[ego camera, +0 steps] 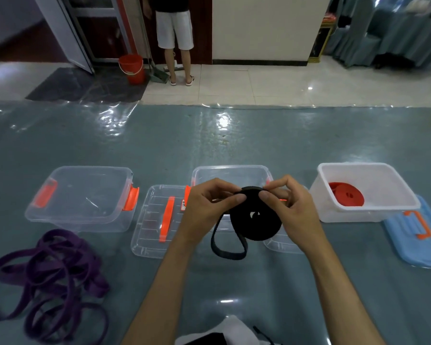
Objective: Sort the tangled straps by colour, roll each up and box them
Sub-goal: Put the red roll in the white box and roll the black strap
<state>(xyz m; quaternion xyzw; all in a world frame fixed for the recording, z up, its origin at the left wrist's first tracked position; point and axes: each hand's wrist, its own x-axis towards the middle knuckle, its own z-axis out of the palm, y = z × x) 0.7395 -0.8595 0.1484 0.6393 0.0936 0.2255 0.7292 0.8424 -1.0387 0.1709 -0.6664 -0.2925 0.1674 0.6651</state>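
Both hands, left hand (210,200) and right hand (290,202), pinched the black strap roll (255,216) upright above the tabletop's (209,145) middle, its loose tail (228,245) hanging nearward. Purple straps (47,272) lay tangled near the left edge. Beyond, two clear boxes (85,195) looked empty; the white box (363,190), far right, held a red roll (347,195).

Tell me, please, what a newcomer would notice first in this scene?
Centre stage, the left hand and right hand hold a nearly rolled black strap, its loose tail hanging in a loop. At lower left a purple strap lies tangled on the table. At right, a red roll sits in the white box.
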